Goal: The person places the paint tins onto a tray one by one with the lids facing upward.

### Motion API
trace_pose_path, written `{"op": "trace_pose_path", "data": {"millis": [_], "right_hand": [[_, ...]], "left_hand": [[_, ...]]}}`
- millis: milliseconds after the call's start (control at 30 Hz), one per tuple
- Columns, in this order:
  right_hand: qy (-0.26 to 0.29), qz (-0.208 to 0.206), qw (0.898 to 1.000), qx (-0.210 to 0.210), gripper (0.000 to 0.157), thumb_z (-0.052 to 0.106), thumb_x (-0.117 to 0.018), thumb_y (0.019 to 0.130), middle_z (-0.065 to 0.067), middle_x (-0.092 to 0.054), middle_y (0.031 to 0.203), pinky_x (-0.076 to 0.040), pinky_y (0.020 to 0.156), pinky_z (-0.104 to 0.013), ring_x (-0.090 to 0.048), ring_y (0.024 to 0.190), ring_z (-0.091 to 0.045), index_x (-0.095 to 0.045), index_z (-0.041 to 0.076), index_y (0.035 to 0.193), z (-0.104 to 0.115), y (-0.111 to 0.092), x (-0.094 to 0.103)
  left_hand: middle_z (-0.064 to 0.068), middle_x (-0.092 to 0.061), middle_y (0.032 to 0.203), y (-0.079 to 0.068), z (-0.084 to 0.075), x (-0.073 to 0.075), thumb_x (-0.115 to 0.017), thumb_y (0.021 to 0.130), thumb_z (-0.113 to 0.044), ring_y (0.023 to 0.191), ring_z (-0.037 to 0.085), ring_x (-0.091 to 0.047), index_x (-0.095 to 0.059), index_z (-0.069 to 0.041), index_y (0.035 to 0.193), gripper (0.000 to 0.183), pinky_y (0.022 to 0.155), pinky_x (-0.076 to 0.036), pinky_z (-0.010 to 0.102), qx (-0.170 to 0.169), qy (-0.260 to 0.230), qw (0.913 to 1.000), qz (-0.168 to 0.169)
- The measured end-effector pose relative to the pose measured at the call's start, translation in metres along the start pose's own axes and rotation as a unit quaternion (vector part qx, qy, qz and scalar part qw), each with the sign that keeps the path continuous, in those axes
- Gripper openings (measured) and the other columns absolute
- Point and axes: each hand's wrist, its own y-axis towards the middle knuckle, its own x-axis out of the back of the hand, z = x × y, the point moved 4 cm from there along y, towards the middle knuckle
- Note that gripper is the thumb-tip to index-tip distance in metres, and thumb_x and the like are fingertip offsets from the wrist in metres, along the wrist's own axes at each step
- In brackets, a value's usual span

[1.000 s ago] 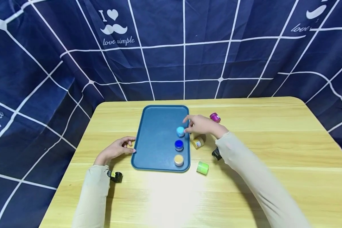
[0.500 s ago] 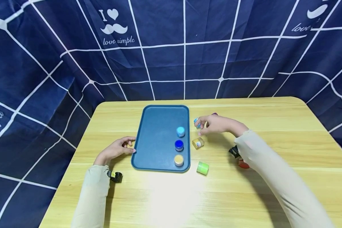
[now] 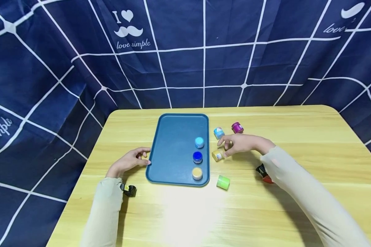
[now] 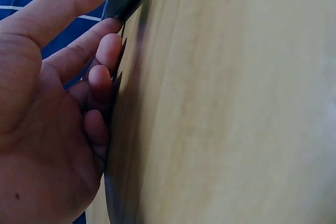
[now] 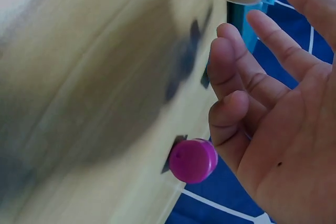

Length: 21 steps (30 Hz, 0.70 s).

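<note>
My left hand (image 3: 132,161) rests its thumb and index fingertips against the left rim of a blue tray (image 3: 173,144). In the left wrist view its other fingers are loosely bent. Over the table, my right hand (image 3: 241,143) has its fingers spread around a small clear jar with yellow contents (image 3: 217,155), lying just right of the tray; no firm hold shows. A light blue jar (image 3: 218,132) and a magenta jar (image 3: 237,127) are beyond that hand. On the tray, a light blue jar (image 3: 199,142), a dark blue jar (image 3: 197,157) and a tan-lidded jar (image 3: 197,173) stand in a column.
A green jar (image 3: 223,182) lies on the wooden table (image 3: 160,212) nearer me. Partly hidden under my right wrist is a red-topped object (image 3: 268,179). A navy curtain (image 3: 179,51) with white lines hangs behind the table.
My right hand drew back from the tray's light blue jar, passed the other light blue jar, then lowered to the yellow jar. My left hand stays at the rim; the view shifted slightly.
</note>
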Motion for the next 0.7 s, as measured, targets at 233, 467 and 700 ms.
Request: {"op": "trace_pose_path", "data": {"millis": [233, 467, 700], "right_hand": [[-0.008, 0.013, 1.000, 0.008, 0.047, 0.023, -0.072, 0.084, -0.010, -0.061, 0.100, -0.044, 0.077, -0.030, -0.054, 0.086, -0.018, -0.055, 0.007, 0.125, -0.0018, 0.0037, -0.0051], [-0.019, 0.013, 1.000, 0.009, 0.045, 0.017, -0.072, 0.083, -0.011, -0.063, 0.097, -0.045, 0.077, -0.030, -0.056, 0.086, -0.017, -0.057, 0.005, 0.123, -0.0018, 0.0051, -0.0070], [-0.024, 0.010, 1.000, 0.007, 0.042, 0.015, -0.072, 0.083, -0.010, -0.064, 0.094, -0.046, 0.075, -0.029, -0.056, 0.083, -0.017, -0.058, 0.005, 0.121, -0.0038, 0.0067, -0.0099]], "left_hand": [[0.006, -0.043, 0.099, 0.0013, -0.0013, -0.0008, -0.071, 0.087, -0.014, 0.083, 0.017, -0.037, -0.043, 0.002, 0.141, 0.063, 0.070, -0.034, 0.024, 0.002, -0.010, 1.0000, 0.000], [0.006, -0.044, 0.099, 0.0019, -0.0001, -0.0003, -0.070, 0.087, -0.014, 0.083, 0.017, -0.037, -0.043, 0.001, 0.142, 0.063, 0.070, -0.035, 0.023, 0.002, -0.005, 1.0000, 0.000], [0.006, -0.044, 0.099, 0.0034, 0.0018, 0.0000, -0.070, 0.087, -0.014, 0.082, 0.016, -0.037, -0.043, 0.003, 0.141, 0.063, 0.070, -0.034, 0.023, -0.009, -0.005, 0.9999, 0.006]]}}
